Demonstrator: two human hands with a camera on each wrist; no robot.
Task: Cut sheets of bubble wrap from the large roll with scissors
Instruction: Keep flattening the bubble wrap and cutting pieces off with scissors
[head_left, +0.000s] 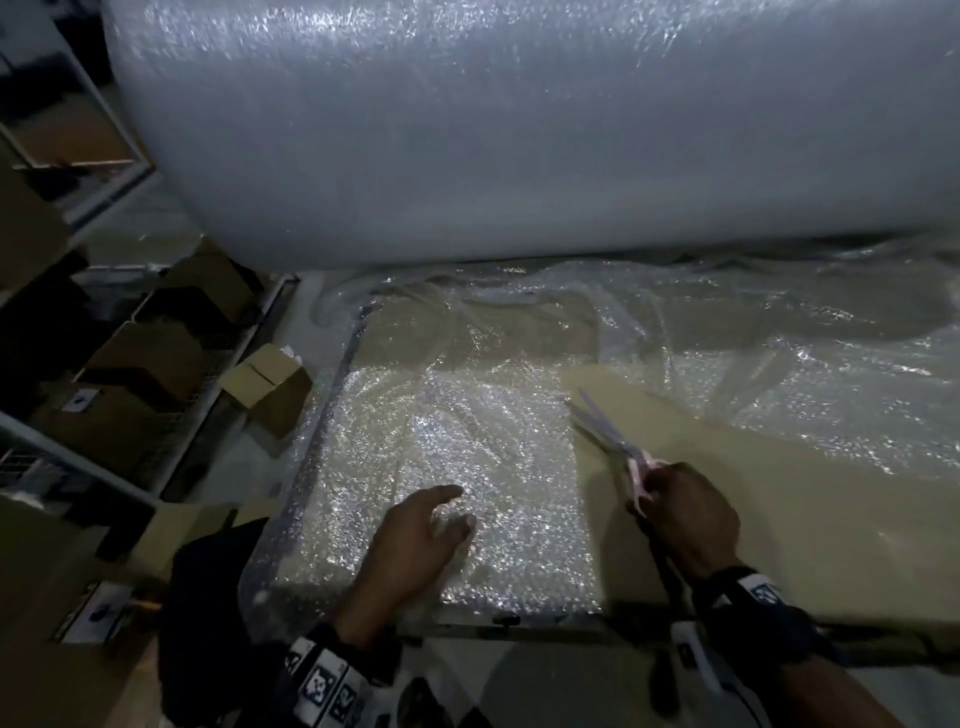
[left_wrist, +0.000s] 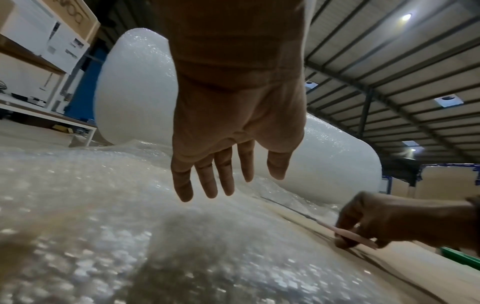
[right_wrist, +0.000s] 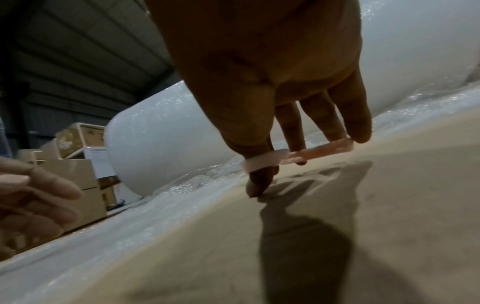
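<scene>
A huge white bubble wrap roll (head_left: 519, 130) lies across the back of the brown table (head_left: 779, 519). A stack of cut bubble wrap sheets (head_left: 452, 447) lies at the table's front left. My left hand (head_left: 415, 540) hovers over that stack with straight, spread fingers (left_wrist: 207, 181) and holds nothing. My right hand (head_left: 685, 519) grips pink-handled scissors (head_left: 613, 441), thumb and fingers through the loops (right_wrist: 298, 154). The blades stand apart and point up-left, beside the stack's right edge. Loose wrap from the roll (head_left: 779, 364) spreads over the right of the table.
Open cardboard boxes (head_left: 265, 384) and metal shelving (head_left: 104, 415) stand on the floor to the left of the table. More stacked boxes (right_wrist: 78, 164) show beyond the roll's end. The table's front edge (head_left: 519, 623) runs just before my wrists.
</scene>
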